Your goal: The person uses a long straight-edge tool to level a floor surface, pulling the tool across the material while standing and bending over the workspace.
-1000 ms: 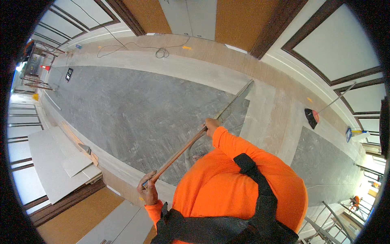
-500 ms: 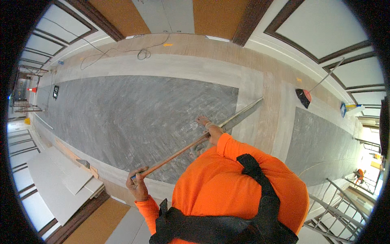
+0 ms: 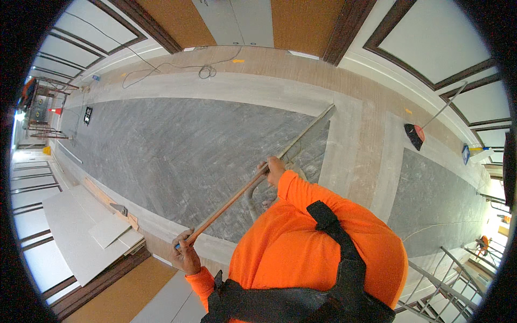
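Note:
A long pole (image 3: 226,205) slants from the lower left toward the upper right, low over the grey floor panel (image 3: 177,151). Its near part is reddish-brown like wood, its far part greyish. My left hand (image 3: 186,252) is wrapped around the near end, where a bit of blue shows. Farther along, my right hand (image 3: 273,168) grips the pole near its middle. The far tip reaches the pale floor border. Close to my right hand a grey curved tube-like thing (image 3: 251,202) is partly hidden by my orange clothing.
Right, a broom or dustpan with a black and red head (image 3: 414,135) stands near the wall. White boards (image 3: 75,226) lean at lower left, with a trowel-like tool (image 3: 118,209) by them. A cable (image 3: 207,71) lies along the far border. Metal scaffold (image 3: 441,277) stands lower right.
The pole's far end has swung up and left, from over the pale border at right to the grey panel's corner. My right hand has closed around the pole from spread fingers.

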Demonstrator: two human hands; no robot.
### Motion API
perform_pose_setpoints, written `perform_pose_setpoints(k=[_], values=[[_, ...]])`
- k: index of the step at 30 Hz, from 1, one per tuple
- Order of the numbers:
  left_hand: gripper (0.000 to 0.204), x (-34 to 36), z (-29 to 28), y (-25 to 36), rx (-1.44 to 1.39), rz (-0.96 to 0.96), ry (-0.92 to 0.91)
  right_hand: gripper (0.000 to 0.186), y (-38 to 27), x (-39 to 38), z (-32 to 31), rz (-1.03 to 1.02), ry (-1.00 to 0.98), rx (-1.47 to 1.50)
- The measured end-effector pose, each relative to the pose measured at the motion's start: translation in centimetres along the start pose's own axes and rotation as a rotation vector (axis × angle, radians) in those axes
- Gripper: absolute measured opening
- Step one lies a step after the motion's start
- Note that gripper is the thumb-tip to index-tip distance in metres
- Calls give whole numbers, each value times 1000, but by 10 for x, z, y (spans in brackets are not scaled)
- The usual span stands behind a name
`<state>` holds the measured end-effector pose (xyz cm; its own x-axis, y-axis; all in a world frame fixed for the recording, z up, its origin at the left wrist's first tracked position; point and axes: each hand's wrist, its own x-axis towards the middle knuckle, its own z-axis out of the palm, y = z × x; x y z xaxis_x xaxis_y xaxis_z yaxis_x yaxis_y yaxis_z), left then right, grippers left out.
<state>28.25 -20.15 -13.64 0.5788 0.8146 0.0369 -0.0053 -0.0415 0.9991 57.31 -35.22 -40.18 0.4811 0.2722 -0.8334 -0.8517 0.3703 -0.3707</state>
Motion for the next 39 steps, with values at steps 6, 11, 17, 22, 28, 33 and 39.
perform_pose_setpoints(k=[6,11,17,22,28,33,39], values=[[33,13,-3,-10,74,-50,-7,16,0,-18,-11,51,66,109],[30,43,17,-13,73,-84,-138,20,37,43,-121,-525,-234,-407],[29,60,50,-26,41,-136,-233,14,2,-35,-132,-695,-38,-1380],[28,61,65,-25,-32,-142,-298,21,-20,-32,-134,-516,191,-1787],[27,18,37,-46,-93,-164,-150,15,-39,-34,-77,-348,102,-1285],[26,-2,15,-33,-56,-154,17,18,8,64,-65,-72,-86,-469],[28,-52,-31,-21,-44,-115,406,18,49,15,42,252,60,-302]])
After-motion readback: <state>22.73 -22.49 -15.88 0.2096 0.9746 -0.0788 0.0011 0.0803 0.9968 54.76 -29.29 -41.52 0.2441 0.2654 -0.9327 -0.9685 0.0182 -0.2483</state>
